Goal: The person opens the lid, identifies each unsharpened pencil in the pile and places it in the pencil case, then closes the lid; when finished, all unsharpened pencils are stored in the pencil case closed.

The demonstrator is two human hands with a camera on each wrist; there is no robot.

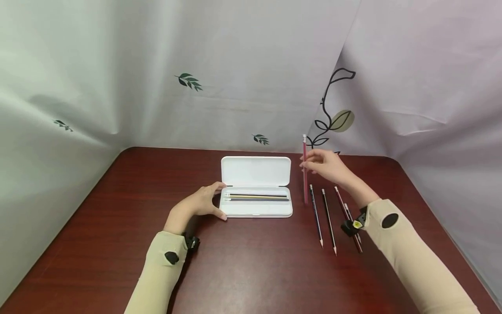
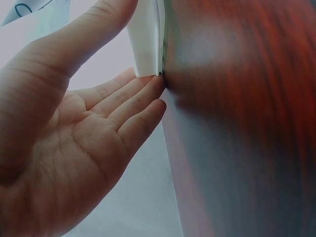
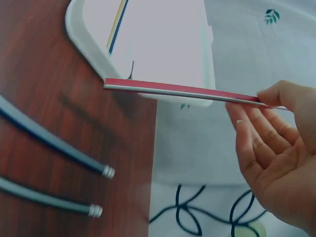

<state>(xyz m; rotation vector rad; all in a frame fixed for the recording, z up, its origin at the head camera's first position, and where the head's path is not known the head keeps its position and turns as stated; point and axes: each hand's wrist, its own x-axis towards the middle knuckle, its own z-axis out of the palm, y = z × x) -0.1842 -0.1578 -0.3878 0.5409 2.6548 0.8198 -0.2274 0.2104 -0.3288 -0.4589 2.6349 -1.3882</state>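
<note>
An open white pencil case (image 1: 256,212) lies on the table with its lid (image 1: 256,171) raised at the back. Several dark and yellow pencils (image 1: 256,197) lie lengthwise in its tray. My left hand (image 1: 201,201) holds the case's left end, thumb at the front corner and fingers at the back one. In the left wrist view, the fingertips (image 2: 157,84) touch the case's edge. Beyond the case's right side, my right hand (image 1: 325,165) pinches a red pencil (image 1: 305,183) between thumb and fingers. This pencil stands nearly upright, its white-tipped end up; the right wrist view shows red and silvery sides.
Right of the case lie a dark blue pencil (image 1: 316,216) and a black pencil (image 1: 329,222). Farther right, a dark red pencil (image 1: 342,202) and another pencil lie partly under my right wrist. A pale curtain (image 1: 235,113) with leaf prints hangs behind the brown table (image 1: 251,266).
</note>
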